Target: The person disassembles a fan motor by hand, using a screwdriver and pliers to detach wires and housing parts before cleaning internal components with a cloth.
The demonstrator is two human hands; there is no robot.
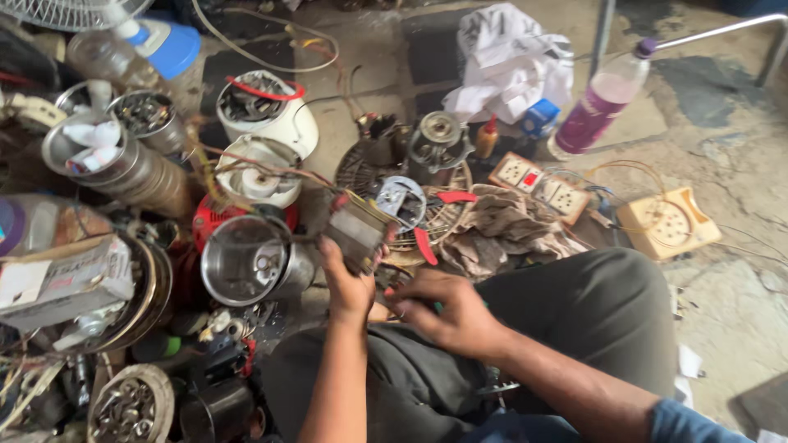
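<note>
Two hands work near us: our left hand (349, 283) clamps a grey motor block (355, 232); our right hand (447, 312) closes around a green-handled tool (437, 307).

The left hand (349, 287) is holding a motor core (357, 232) just in front of a fan grille (373, 176) lying on the floor. The right hand (447, 312) is resting beside it, over the lap. A steel jar (246, 261) is lying to the left, a rag (509, 230) to the right, and a socket board (538, 182) and a bottle (603, 102) are sitting behind the rag.
</note>
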